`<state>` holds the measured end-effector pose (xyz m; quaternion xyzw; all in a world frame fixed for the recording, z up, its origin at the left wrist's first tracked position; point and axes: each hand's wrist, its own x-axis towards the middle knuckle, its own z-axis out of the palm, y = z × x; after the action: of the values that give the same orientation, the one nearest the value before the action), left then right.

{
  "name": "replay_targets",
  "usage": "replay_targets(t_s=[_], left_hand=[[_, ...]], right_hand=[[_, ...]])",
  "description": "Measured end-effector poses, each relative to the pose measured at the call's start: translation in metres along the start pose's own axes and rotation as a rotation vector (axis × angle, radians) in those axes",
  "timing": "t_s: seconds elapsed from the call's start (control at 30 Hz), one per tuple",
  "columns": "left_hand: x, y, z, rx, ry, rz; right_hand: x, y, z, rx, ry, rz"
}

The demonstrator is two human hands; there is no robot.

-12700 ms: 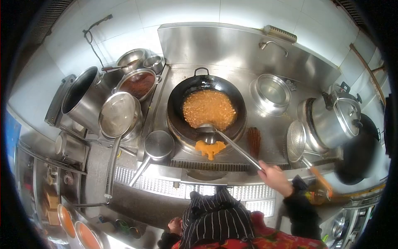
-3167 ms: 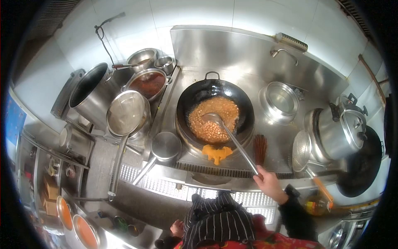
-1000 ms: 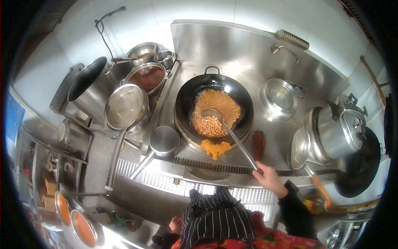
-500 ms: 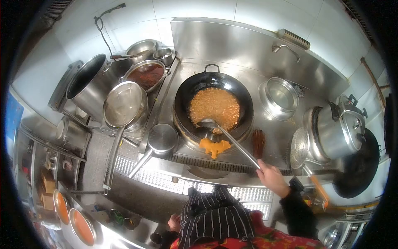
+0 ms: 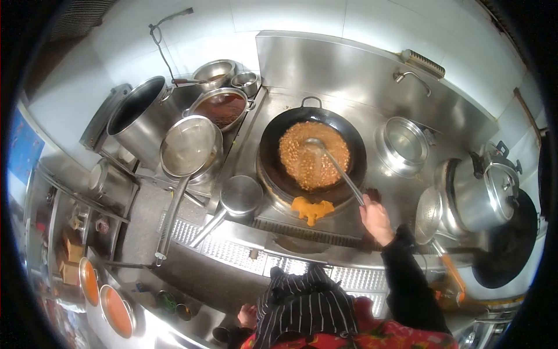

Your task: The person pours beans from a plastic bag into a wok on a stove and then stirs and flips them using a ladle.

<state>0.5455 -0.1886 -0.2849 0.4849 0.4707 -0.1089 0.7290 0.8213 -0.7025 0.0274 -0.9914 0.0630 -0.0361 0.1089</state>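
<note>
My right hand (image 5: pixel 376 220) is closed around the handle of a long metal ladle (image 5: pixel 342 173). The ladle's bowl lies in the far part of a brown, oily mixture with many pale, nut-like bits (image 5: pixel 308 166). A black wok (image 5: pixel 354 142) with a loop handle at its far side holds this mixture. On the wok's near rim rests a crumpled orange cloth (image 5: pixel 313 210), left of my right hand. My left hand (image 5: pixel 247 315) hangs low beside the striped apron (image 5: pixel 314 302), away from the stove; its fingers are too small and hidden to judge.
Left of the wok stand a lidded-looking saucepan (image 5: pixel 241 195), a long-handled strainer (image 5: pixel 187 145), a pot of dark red liquid (image 5: pixel 224 110) and a tall pot (image 5: pixel 136 107). To the right are a metal bowl (image 5: pixel 402 145), a skimmer (image 5: pixel 429 215) and a pressure cooker (image 5: pixel 487 192). A faucet (image 5: pixel 412 80) juts from the backsplash.
My right hand has pushed the ladle forward, so its bowl moved from the wok's near side to the far part of the mixture. The whole view has shifted slightly.
</note>
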Motion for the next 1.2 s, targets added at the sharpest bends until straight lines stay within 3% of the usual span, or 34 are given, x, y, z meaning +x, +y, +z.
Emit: replay_targets(t_s=[0.03, 0.1, 0.27, 0.33, 0.4, 0.43, 0.47, 0.53, 0.67, 0.7, 0.73, 0.83, 1.0, 1.07, 1.13, 1.17, 1.2], left_hand=[[-0.001, -0.003, -0.002, 0.137, -0.027, 0.17], [-0.006, -0.002, -0.004, 0.17, -0.037, 0.166], [0.018, -0.027, -0.022, 0.154, -0.101, 0.22], [0.022, -0.024, -0.02, -0.261, 0.003, -0.125], [0.028, -0.025, -0.021, -0.247, -0.012, -0.11], [0.029, -0.023, -0.02, -0.234, -0.025, -0.093], [0.029, -0.02, -0.021, -0.229, -0.028, -0.094], [0.013, -0.001, -0.011, 0.682, -0.118, 0.276], [0.007, 0.004, 0.005, 0.404, -0.093, 0.311], [0.006, 0.011, 0.011, 0.252, -0.056, 0.18], [0.01, 0.013, 0.012, 0.101, -0.017, 0.049], [0.028, 0.008, 0.005, -0.138, -0.039, -0.072], [0.02, 0.008, 0.009, 0.044, -0.079, 0.001], [0.013, 0.011, 0.016, 0.099, -0.07, 0.028], [0.014, 0.009, 0.012, -0.049, -0.043, -0.103], [0.022, -0.002, 0.001, 0.269, -0.164, 0.012], [0.024, -0.004, -0.001, 0.266, -0.166, 0.015]], right_hand=[[0.004, -0.002, -0.002, 0.131, 0.029, 0.057], [0.011, 0.004, 0.002, 0.29, 0.096, 0.121], [0.013, 0.012, 0.012, 0.21, 0.233, 0.12], [0.011, 0.011, 0.014, 0.279, 0.136, 0.247], [0.008, 0.012, 0.021, 0.36, 0.028, 0.252], [0.006, 0.0, 0.014, 0.593, -0.139, 0.484], [-0.002, -0.011, 0.005, 0.761, -0.214, 0.545], [-0.01, -0.025, -0.003, 1.094, -0.339, 0.631], [-0.024, -0.035, -0.018, 1.315, -0.476, 0.669], [-0.03, -0.04, -0.025, 1.351, -0.48, 0.678], [-0.036, -0.044, -0.031, 1.354, -0.474, 0.682], [-0.05, -0.048, -0.042, 1.353, -0.531, 0.692], [-0.083, -0.038, -0.048, 1.145, -0.567, 0.518], [-0.098, -0.03, -0.037, 0.74, -0.197, 0.138], [-0.106, -0.028, -0.051, 0.654, -0.168, 0.106], [-0.112, -0.021, -0.052, 0.581, -0.144, 0.089], [-0.113, -0.023, -0.061, 0.509, -0.122, 0.072]])
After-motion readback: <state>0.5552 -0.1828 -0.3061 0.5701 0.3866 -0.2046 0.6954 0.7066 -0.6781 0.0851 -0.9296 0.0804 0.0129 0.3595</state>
